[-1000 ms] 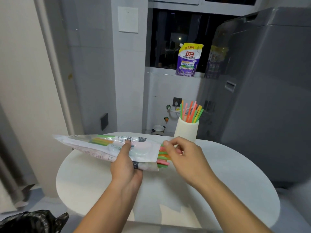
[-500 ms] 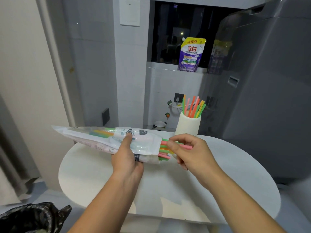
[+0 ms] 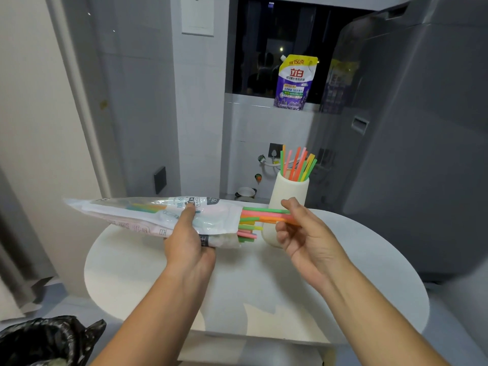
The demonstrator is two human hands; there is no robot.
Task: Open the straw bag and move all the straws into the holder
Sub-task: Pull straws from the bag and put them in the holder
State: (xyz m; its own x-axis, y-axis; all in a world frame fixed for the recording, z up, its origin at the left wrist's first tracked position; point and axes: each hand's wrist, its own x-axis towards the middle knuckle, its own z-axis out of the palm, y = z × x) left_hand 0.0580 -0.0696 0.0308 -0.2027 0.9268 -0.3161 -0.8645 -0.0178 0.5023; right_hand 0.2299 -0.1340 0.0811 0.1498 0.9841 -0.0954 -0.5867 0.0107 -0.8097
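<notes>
- The counter (image 3: 264, 281) carries the holder (image 3: 287, 191) at its far edge, upright straws (image 3: 298, 165) already in it.
- Left of the holder, your left grip (image 3: 188, 247) wraps the straw bag (image 3: 148, 215), held level, mouth facing the holder.
- In front of the holder, your right grip (image 3: 306, 236) pinches several loose straws (image 3: 264, 215), drawn farther out than half a second ago: another batch looks to be coming free, with more left inside.

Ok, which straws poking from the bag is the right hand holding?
The top bunch, green, pink and orange, sticking out farthest into the right hand; shorter lower straws are untouched.
</notes>
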